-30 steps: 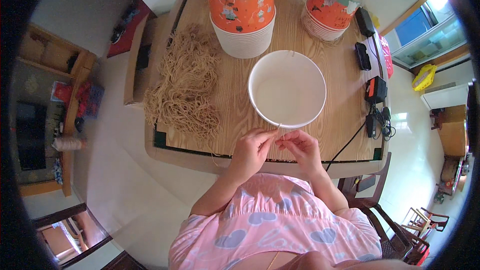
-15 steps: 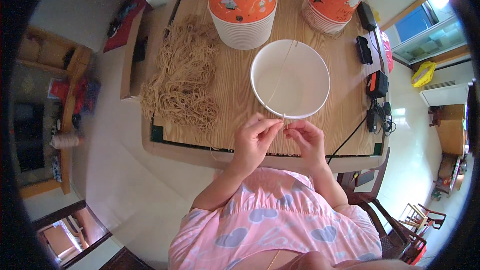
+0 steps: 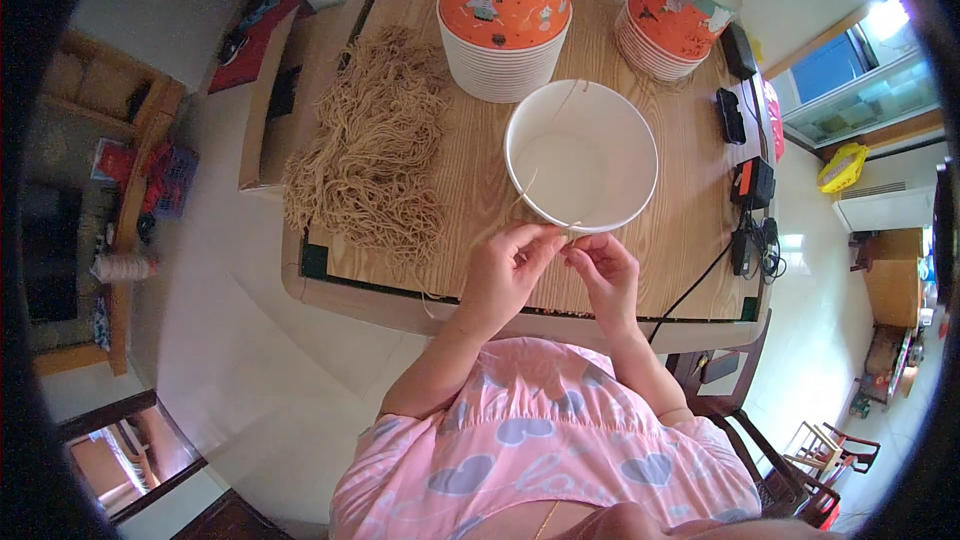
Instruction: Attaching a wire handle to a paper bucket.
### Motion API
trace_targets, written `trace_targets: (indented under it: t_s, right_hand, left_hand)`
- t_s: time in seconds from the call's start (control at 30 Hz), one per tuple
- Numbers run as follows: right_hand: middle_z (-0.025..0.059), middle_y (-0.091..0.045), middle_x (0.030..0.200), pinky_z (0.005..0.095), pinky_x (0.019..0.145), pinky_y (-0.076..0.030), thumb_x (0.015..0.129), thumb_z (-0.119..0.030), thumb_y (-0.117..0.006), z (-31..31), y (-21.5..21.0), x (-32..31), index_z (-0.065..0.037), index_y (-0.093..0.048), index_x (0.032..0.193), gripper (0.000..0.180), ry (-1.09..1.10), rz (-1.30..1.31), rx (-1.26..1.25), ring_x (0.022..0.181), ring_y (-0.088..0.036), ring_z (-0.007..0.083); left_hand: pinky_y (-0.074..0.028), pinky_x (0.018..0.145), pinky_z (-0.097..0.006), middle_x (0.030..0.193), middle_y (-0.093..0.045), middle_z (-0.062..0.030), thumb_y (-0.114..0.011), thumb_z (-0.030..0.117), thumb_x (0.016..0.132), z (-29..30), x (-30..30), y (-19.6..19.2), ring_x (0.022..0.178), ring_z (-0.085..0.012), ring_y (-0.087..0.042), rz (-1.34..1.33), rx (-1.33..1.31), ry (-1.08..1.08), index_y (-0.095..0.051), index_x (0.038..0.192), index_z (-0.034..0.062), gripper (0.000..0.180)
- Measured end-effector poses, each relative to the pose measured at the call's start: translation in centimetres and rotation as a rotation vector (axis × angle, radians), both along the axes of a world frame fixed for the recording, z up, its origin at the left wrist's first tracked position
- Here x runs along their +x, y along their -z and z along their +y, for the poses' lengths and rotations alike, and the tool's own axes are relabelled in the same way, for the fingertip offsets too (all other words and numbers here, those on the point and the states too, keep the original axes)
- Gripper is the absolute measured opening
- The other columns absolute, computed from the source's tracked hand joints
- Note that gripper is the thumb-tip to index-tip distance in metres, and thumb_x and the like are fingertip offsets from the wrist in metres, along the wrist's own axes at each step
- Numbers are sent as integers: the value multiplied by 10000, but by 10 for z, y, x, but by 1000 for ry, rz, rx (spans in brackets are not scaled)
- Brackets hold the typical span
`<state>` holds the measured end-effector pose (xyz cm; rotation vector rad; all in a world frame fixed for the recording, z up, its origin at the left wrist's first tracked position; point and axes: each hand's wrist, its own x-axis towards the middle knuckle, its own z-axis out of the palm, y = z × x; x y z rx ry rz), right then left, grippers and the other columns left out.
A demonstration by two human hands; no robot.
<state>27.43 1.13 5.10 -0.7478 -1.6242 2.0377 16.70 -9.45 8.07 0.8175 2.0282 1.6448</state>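
A white paper bucket (image 3: 583, 153) stands at the table's near side with its open mouth facing up. At its near rim my left hand (image 3: 507, 268) is closed in a pinch on thin tan string (image 3: 572, 226). My right hand (image 3: 607, 272) pinches the same string just beside it, and the fingertips of both hands almost meet. A loose piece of string pokes up over the rim left of my fingers, and another bit shows at the far rim. To the left lies a big tangled heap of tan string (image 3: 375, 150).
Behind the bucket stands a tall stack of orange and green paper buckets (image 3: 505, 20); a second stack (image 3: 672, 20) is at the far right. Along the right edge lie a black case (image 3: 729, 116), an orange-black box (image 3: 752, 182) and cables (image 3: 765, 245). An open cardboard box (image 3: 268, 130) is at left.
The string that ran across the bucket's mouth no longer spans it; a short loose piece shows at the near left rim. My hands have drawn slightly closer together. The whole view has shifted a little.
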Motion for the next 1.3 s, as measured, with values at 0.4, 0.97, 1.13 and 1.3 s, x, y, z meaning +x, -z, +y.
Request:
trace_targets:
  t_s: [0.4, 0.97, 1.13, 1.3]
  right_hand:
    - [27, -613, 859, 216, 742, -463, 827, 27, -601, 1, -2, -1, 29, -594, 910, 83, 36, -26, 31, 814, -573, 84]
    - [38, -622, 868, 242, 755, -467, 803, 39, -608, -1, 9, 0, 29, -601, 914, 112, 0, -80, 220, 811, -576, 95]
    - [31, -604, 854, 232, 759, -455, 819, 23, -598, 0, 2, 5, 30, -583, 887, 70, -14, -57, 230, 812, -566, 92]
    - [22, -586, 829, 216, 725, -440, 848, -6, -582, -2, -11, 6, 22, -568, 870, 38, -24, -28, 131, 777, -548, 87]
  left_hand:
    - [-357, 448, -186, 620, -593, 19, -607, 203, 869, 8, 8, 20, 500, -21, -470, -525, 134, -63, -669, 887, 9, 205]
    - [-342, 461, -202, 562, -543, 35, -701, 110, 766, 12, 4, 22, 506, -24, -439, -231, 61, 2, -668, 829, 23, 113]
    - [-421, 527, -192, 674, -608, 10, -647, 74, 799, 10, 8, 24, 581, -25, -512, -284, 150, 12, -633, 849, 6, 86]
    - [-459, 603, -193, 786, -611, -5, -614, 55, 815, 7, 10, 30, 662, -28, -539, -481, 327, 38, -587, 861, 11, 69]
